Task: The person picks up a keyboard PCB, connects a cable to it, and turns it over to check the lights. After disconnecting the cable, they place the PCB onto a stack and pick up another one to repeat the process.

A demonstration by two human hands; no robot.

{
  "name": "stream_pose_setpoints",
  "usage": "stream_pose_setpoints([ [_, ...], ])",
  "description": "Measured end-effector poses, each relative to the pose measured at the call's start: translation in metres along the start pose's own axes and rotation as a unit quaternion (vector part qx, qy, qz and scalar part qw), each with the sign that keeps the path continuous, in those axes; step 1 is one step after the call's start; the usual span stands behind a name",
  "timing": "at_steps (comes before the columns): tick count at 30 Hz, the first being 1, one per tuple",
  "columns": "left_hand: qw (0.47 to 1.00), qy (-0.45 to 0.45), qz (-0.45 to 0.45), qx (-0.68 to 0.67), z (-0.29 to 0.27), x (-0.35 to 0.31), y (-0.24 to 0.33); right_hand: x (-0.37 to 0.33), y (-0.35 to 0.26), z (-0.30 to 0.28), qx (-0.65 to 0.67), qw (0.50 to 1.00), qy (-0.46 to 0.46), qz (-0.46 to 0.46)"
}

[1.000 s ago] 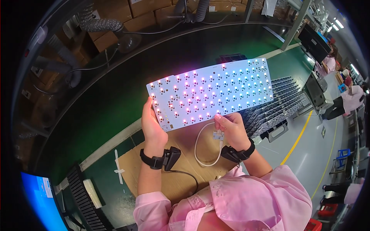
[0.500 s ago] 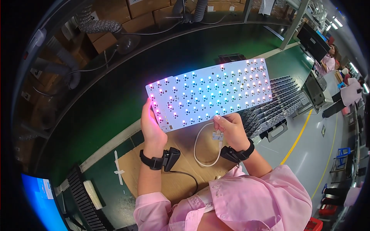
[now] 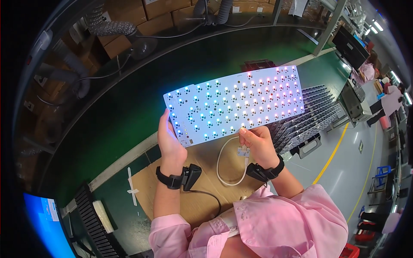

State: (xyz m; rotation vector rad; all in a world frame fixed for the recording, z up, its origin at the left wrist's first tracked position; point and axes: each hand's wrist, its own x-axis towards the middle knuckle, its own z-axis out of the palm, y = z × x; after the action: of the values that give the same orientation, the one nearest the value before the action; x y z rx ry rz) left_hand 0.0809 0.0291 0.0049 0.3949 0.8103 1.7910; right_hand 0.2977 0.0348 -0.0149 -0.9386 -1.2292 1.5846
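Observation:
A white keyboard circuit board (image 3: 234, 103) with rows of lit LEDs is held up, tilted, over the bench. Its left part glows blue, its right part pink and red. My left hand (image 3: 170, 142) grips the left end, its fingers partly hidden behind the board. With thumb and fingers my right hand (image 3: 259, 144) pinches the lower edge, right of the middle. A white cable (image 3: 218, 165) loops beneath the board; a small pale connector piece (image 3: 243, 151) hangs on it below my right fingers. Both wrists wear black straps with small black devices.
Brown cardboard (image 3: 206, 172) lies on the green bench below my hands. Several keyboard boards stand in a black rack (image 3: 307, 116) at the right. A black slotted rack (image 3: 97, 219) and a lit screen (image 3: 41, 223) are at lower left. Cardboard boxes (image 3: 159, 23) stand beyond the bench.
The LEDs' colours have shifted: the left part went from pink to blue, the right part from mixed to mostly pink and red. My hands and the board have hardly moved.

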Motion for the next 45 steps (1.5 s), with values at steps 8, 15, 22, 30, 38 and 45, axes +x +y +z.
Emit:
stream_pose_setpoints([
  [8,1.000,0.018,-0.001,0.001,0.0008,0.0001,0.0003,0.0012,0.0015,0.0017,-0.003,1.000,0.015,-0.007],
  [15,1.000,0.020,-0.020,0.003,0.0046,-0.0034,0.0030,0.0017,0.0037,-0.0026,-0.008,1.000,0.000,-0.002],
  [22,1.000,-0.008,-0.017,0.020,0.0029,-0.0026,0.0028,0.0007,0.0003,0.0007,0.010,1.000,-0.004,-0.006],
  [30,0.999,-0.007,-0.002,0.038,0.0041,-0.0031,0.0025,0.0001,-0.0008,0.0010,0.015,1.000,-0.007,-0.010],
  [38,1.000,-0.012,-0.013,0.022,0.0042,-0.0032,0.0029,-0.0003,-0.0016,0.0007,0.003,1.000,-0.007,-0.007],
  [45,1.000,-0.007,-0.003,0.011,0.0001,-0.0003,0.0002,-0.0004,-0.0008,0.0024,0.013,1.000,-0.005,-0.013],
])
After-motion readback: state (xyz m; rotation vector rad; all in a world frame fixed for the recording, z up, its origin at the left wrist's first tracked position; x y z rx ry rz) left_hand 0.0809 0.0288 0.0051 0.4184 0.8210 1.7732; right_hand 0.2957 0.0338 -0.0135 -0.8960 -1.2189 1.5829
